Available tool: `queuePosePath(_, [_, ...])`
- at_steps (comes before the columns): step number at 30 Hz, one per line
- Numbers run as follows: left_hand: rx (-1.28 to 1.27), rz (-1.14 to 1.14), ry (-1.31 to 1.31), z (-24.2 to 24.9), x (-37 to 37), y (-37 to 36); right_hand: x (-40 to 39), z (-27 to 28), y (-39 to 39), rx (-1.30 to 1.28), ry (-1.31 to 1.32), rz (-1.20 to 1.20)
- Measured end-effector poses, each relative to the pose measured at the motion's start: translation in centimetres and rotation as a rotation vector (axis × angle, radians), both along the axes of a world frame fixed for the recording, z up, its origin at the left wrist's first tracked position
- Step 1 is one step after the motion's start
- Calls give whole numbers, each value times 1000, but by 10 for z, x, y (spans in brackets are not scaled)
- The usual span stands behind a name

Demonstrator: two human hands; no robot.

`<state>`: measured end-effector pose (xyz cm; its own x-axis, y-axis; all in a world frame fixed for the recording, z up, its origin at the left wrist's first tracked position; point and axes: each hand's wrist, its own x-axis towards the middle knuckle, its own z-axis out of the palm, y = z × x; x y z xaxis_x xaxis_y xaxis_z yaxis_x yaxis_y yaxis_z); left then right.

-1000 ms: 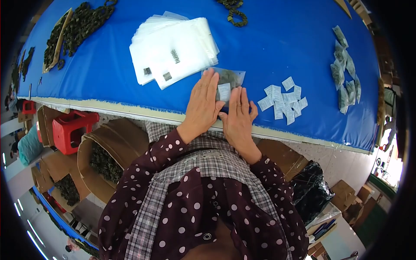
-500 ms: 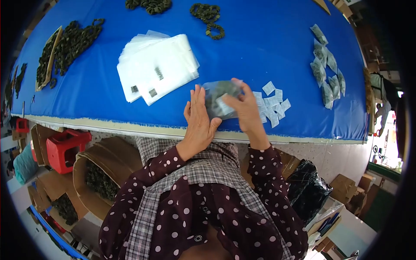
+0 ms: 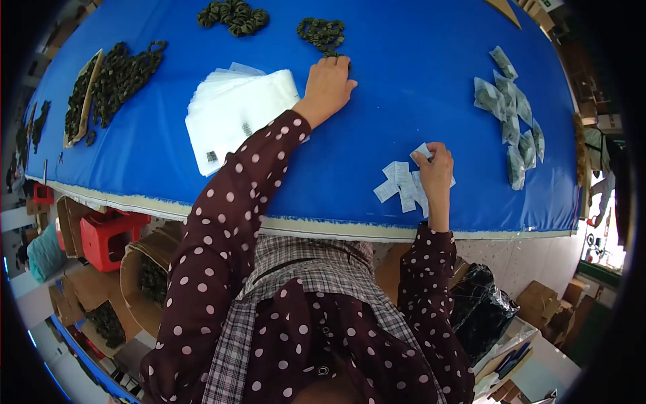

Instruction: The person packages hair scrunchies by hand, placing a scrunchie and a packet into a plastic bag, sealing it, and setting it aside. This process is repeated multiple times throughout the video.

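My left hand (image 3: 328,86) reaches over the blue table, its curled fingertips on a dark green ring of scrunchies that it mostly covers. Just beyond lies a dark green bunch (image 3: 321,32). Between thumb and fingers, my right hand (image 3: 434,165) pinches a small white label (image 3: 422,152) at the spread of labels (image 3: 402,176). Beneath my left forearm is a stack of clear plastic bags (image 3: 222,111), partly hidden by the sleeve. Filled bags (image 3: 509,101) lie in a group at the right.
More dark green bunches lie at the top (image 3: 233,17) and left (image 3: 128,74), beside a cardboard tray (image 3: 89,101). The table edge (image 3: 323,227) runs in front of me. Below are a red stool (image 3: 108,246), a cardboard box (image 3: 138,269) and a black plastic bag (image 3: 479,306).
The filled bag has left my hands and the group at the right is arranged differently. My left hand moved up to the green ring; my right hand moved right and took hold of a label.
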<state>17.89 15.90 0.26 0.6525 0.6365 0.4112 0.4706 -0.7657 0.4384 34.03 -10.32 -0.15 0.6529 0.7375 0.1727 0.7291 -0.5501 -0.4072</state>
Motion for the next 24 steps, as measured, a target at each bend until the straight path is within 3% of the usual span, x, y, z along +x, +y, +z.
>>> queuePosePath(2, [21, 37, -21, -12, 8, 7, -4, 4, 2, -9, 56, -12])
queuePosePath(7, [-76, 66, 5, -2, 1, 4, -32, 42, 19, 248, 410, 1])
queuePosePath(11, [-1140, -95, -545, 50, -40, -50, -65, 66, 37, 566, 907, 165])
queuePosePath(13, [-1347, -125, -668, 61, -58, -75, -83, 75, 45, 438, 959, 185])
queuePosePath(14, [-1341, -121, -670, 63, -66, -85, -92, 72, 52, 440, 961, 192])
queuePosePath(16, [-1340, -159, -727, 63, -82, -99, -107, 62, 63, 402, 614, 415])
queuePosePath(21, [-1309, -172, -596, 59, -114, -98, -131, 58, 69, 503, 918, 346])
queuePosePath(24, [-1236, -218, -431, 64, -125, -72, -137, 55, 72, 532, 946, 333])
